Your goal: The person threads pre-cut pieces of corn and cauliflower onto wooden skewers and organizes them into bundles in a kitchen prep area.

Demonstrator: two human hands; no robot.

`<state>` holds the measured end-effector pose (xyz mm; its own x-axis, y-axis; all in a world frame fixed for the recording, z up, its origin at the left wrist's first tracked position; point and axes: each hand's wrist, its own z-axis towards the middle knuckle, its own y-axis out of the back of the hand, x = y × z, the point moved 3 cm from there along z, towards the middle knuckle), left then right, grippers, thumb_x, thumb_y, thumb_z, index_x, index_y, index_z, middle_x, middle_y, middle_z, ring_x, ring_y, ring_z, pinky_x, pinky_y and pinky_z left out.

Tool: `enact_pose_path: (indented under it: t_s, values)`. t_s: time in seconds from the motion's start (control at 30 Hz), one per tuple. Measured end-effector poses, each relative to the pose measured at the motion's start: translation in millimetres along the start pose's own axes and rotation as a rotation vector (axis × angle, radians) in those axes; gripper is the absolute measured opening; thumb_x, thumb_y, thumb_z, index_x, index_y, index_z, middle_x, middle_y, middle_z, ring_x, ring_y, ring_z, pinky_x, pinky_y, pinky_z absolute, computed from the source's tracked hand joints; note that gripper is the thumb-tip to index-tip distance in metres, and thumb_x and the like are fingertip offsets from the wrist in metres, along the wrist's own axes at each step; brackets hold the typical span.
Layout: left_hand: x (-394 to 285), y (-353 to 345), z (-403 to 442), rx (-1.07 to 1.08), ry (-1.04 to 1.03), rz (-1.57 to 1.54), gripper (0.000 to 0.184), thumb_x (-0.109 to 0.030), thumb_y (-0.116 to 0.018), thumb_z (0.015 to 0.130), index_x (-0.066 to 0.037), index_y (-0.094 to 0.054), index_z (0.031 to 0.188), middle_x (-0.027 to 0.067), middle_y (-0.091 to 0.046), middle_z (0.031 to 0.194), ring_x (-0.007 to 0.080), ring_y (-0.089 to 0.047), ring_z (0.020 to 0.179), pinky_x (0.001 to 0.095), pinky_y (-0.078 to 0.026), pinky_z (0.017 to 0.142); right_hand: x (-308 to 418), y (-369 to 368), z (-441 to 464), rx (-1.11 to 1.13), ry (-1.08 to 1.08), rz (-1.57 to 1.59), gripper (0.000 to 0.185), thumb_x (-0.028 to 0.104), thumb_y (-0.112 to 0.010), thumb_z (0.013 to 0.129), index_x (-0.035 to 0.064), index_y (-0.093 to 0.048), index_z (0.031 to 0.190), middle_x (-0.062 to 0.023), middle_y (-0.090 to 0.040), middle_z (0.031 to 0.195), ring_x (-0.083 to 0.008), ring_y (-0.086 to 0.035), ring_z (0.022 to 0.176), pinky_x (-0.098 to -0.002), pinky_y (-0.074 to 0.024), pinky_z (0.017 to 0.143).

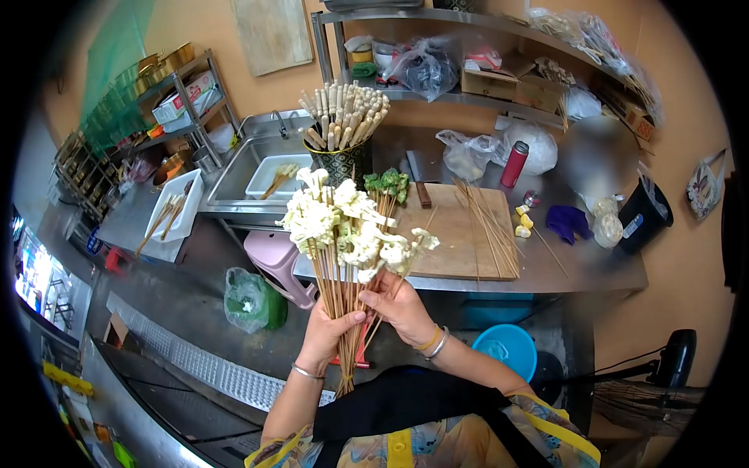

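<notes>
A large bunch of wooden skewers topped with white cauliflower florets (pixel 312 218) is held upright in front of my body. My left hand (pixel 331 331) wraps round the skewers on the left side, below the florets. On the right, my right hand (pixel 396 308) grips skewers of the same bunch just under the florets, its thumb pressed against them. Behind the bunch, green broccoli skewers (pixel 388 186) lie near the left edge of the wooden cutting board (pixel 445 234). Bare skewers (pixel 488 222) rest on the board's right part, and a knife (pixel 420 183) lies at its back edge.
A patterned container (pixel 335 165) of thick sticks stands beside the sink (pixel 234 183). White tray (pixel 187 218) at left; red bottle (pixel 514 164) and purple cloth (pixel 568 223) at right. Below are a pink stool (pixel 273 253), green bin (pixel 269 308) and blue bucket (pixel 507 347).
</notes>
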<state>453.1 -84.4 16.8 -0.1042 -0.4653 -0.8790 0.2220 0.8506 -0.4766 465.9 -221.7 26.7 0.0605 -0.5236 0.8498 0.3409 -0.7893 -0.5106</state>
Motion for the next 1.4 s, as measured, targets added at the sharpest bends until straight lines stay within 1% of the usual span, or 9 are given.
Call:
enact_pose_path:
  t_s: [0.13, 0.37, 0.47, 0.63, 0.77, 0.97, 1.1, 1.3, 1.4]
  values:
    - [0.3, -4.9, -1.2, -0.013, -0.021, 0.034, 0.039, -0.013, -0.072, 0.077, -0.001, -0.051, 0.109, 0.0050, -0.060, 0.094, 0.0151, -0.059, 0.088, 0.0297, -0.050, 0.078, 5.7, -1.6, -2.2, -0.049, -0.003, -0.016, 0.019, 0.013, -0.062, 0.087, 0.0054, -0.057, 0.104, 0.0004, -0.061, 0.093, -0.0053, -0.057, 0.079, -0.0215, -0.0489, 0.068]
    - [-5.9, -8.1, -2.6, -0.137, -0.058, 0.035, 0.026, -0.014, -0.066, 0.082, -0.002, -0.054, 0.102, 0.0043, -0.060, 0.092, 0.0131, -0.058, 0.081, 0.0269, -0.048, 0.075, -1.2, 6.4, -3.8, -0.060, -0.041, 0.187, 0.020, 0.010, -0.058, 0.089, 0.0046, -0.055, 0.108, -0.0038, -0.061, 0.097, -0.0114, -0.058, 0.091, -0.0270, -0.0482, 0.082]
    - [-6.6, -6.6, -2.8, -0.120, -0.057, 0.129, 0.027, -0.015, -0.065, 0.083, -0.002, -0.053, 0.103, 0.0046, -0.059, 0.090, 0.0130, -0.057, 0.079, 0.0272, -0.048, 0.074, -2.7, 4.0, -4.5, -0.005, -0.069, 0.361, 0.017, 0.009, -0.056, 0.089, 0.0048, -0.054, 0.105, -0.0041, -0.059, 0.089, -0.0125, -0.057, 0.087, -0.0278, -0.0468, 0.082]
    - [-8.8, -14.1, -2.2, -0.105, -0.041, 0.016, 0.026, -0.016, -0.063, 0.084, -0.003, -0.053, 0.104, 0.0036, -0.059, 0.089, 0.0114, -0.056, 0.081, 0.0254, -0.046, 0.073, -13.9, 10.2, 4.0, 0.032, -0.042, 0.468, 0.007, 0.011, -0.055, 0.091, 0.0054, -0.055, 0.094, -0.0007, -0.051, 0.074, -0.0109, -0.048, 0.071, -0.0264, -0.0423, 0.068]
    - [-11.0, -9.3, 0.7, -0.112, -0.066, 0.084, 0.025, -0.016, -0.060, 0.088, 0.000, -0.054, 0.107, 0.0036, -0.060, 0.098, 0.0107, -0.056, 0.089, 0.0264, -0.044, 0.082, -4.0, 9.9, 11.5, -0.080, -0.048, 0.468, 0.019, 0.020, -0.052, 0.093, 0.0087, -0.048, 0.078, -0.0007, -0.046, 0.071, -0.0128, -0.045, 0.069, -0.0276, -0.0385, 0.066]
    - [-13.0, -15.0, 4.8, -0.089, -0.089, 0.196, 0.020, -0.011, -0.062, 0.086, -0.001, -0.056, 0.101, 0.0017, -0.060, 0.093, 0.0080, -0.055, 0.084, 0.0242, -0.045, 0.078, 9.1, 1.2, 27.0, -0.134, -0.065, 0.445, 0.017, 0.021, -0.049, 0.094, 0.0102, -0.049, 0.080, 0.0008, -0.045, 0.068, -0.0109, -0.044, 0.063, -0.0250, -0.0390, 0.062]
    - [-16.2, -17.0, 4.4, -0.116, -0.090, 0.271, 0.016, -0.006, -0.065, 0.083, -0.002, -0.056, 0.095, -0.0001, -0.060, 0.084, 0.0070, -0.056, 0.076, 0.0210, -0.045, 0.069, 13.6, -0.1, 31.1, -0.170, -0.030, 0.458, 0.014, 0.018, -0.055, 0.092, 0.0103, -0.051, 0.081, 0.0035, -0.046, 0.067, -0.0078, -0.043, 0.061, -0.0225, -0.0374, 0.057]
    - [-13.5, -12.7, 4.6, -0.150, -0.092, 0.246, 0.013, -0.007, -0.067, 0.081, -0.004, -0.057, 0.087, -0.0012, -0.059, 0.078, 0.0059, -0.054, 0.069, 0.0204, -0.044, 0.063, 13.9, -3.9, 31.2, -0.099, 0.053, 0.276, 0.008, 0.010, -0.064, 0.085, 0.0084, -0.057, 0.090, 0.0037, -0.054, 0.075, -0.0057, -0.049, 0.067, -0.0211, -0.0413, 0.061]
    - [-6.2, -6.7, 5.4, -0.127, -0.036, 0.240, 0.013, -0.008, -0.068, 0.081, -0.004, -0.057, 0.087, -0.0013, -0.059, 0.079, 0.0060, -0.053, 0.069, 0.0205, -0.044, 0.064, 13.7, -2.6, 30.1, -0.187, 0.043, 0.324, 0.012, 0.006, -0.064, 0.084, 0.0078, -0.059, 0.094, 0.0029, -0.058, 0.082, -0.0056, -0.053, 0.071, -0.0205, -0.0437, 0.062]
